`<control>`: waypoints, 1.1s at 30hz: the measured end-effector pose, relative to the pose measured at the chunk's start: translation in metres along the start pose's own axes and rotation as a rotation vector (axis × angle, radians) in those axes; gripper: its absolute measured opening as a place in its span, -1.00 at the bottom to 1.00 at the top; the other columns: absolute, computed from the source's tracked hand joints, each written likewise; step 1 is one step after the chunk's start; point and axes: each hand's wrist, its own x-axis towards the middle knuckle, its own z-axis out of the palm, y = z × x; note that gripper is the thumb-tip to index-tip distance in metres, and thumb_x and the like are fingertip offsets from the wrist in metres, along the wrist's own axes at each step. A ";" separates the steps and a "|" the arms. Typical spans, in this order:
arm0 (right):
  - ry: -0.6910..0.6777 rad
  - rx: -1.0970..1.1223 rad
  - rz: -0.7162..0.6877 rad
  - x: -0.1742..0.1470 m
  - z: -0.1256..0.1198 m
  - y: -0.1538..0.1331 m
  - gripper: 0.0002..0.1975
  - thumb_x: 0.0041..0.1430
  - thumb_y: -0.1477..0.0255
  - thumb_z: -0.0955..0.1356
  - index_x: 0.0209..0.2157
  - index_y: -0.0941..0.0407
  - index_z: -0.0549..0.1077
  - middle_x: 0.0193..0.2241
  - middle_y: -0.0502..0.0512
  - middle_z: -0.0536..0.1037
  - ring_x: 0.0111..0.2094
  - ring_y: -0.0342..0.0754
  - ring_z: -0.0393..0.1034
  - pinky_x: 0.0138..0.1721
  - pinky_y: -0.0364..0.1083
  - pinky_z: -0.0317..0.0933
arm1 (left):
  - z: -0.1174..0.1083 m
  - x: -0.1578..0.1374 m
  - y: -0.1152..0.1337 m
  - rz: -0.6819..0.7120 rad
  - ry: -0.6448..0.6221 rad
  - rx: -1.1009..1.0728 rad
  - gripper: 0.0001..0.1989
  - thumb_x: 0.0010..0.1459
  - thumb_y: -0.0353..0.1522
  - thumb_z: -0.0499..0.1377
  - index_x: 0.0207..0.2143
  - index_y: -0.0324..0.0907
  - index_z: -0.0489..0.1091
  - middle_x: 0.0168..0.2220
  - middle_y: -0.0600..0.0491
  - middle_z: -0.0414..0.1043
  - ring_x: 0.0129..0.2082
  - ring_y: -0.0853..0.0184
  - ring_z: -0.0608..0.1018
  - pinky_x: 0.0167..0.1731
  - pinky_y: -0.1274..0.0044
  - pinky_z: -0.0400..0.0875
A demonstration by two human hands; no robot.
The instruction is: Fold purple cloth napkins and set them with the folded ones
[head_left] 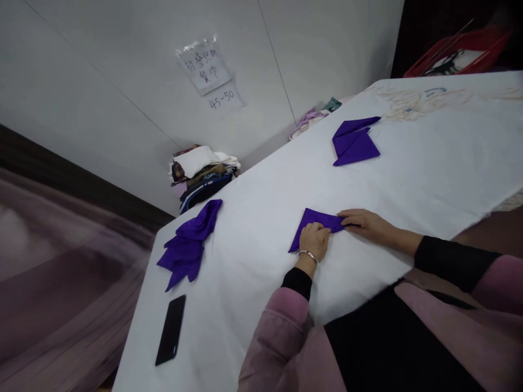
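A purple cloth napkin (312,215), folded to a pointed shape, lies on the white-covered table in front of me. My left hand (314,239), with a bracelet at the wrist, rests over its lower edge, fingers bent and closed on the cloth. At the napkin's narrow right end, my right hand (363,224) pinches the tip between thumb and fingers. The part of the napkin beneath my left hand is hidden. Farther back on the right lies another folded purple napkin (355,144), and a pleated purple napkin (190,242) sits at the table's left side.
A black phone (170,330) lies near the left edge of the white tablecloth (261,218). Stacked cloths (204,174) stand by the wall, with more fabric (312,117) farther along. A paper sign (206,68) hangs on the wall. A red basket (457,54) is at the far right.
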 end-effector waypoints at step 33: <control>0.013 -0.107 -0.029 0.012 0.001 -0.024 -0.64 0.20 0.28 0.24 -0.02 0.05 0.48 0.09 0.21 0.39 0.14 0.19 0.22 0.08 0.23 0.18 | -0.002 0.002 -0.007 -0.128 0.036 0.144 -0.61 0.19 -0.36 0.02 0.06 0.08 0.30 0.09 0.10 0.34 0.18 0.23 0.27 -0.02 0.32 0.29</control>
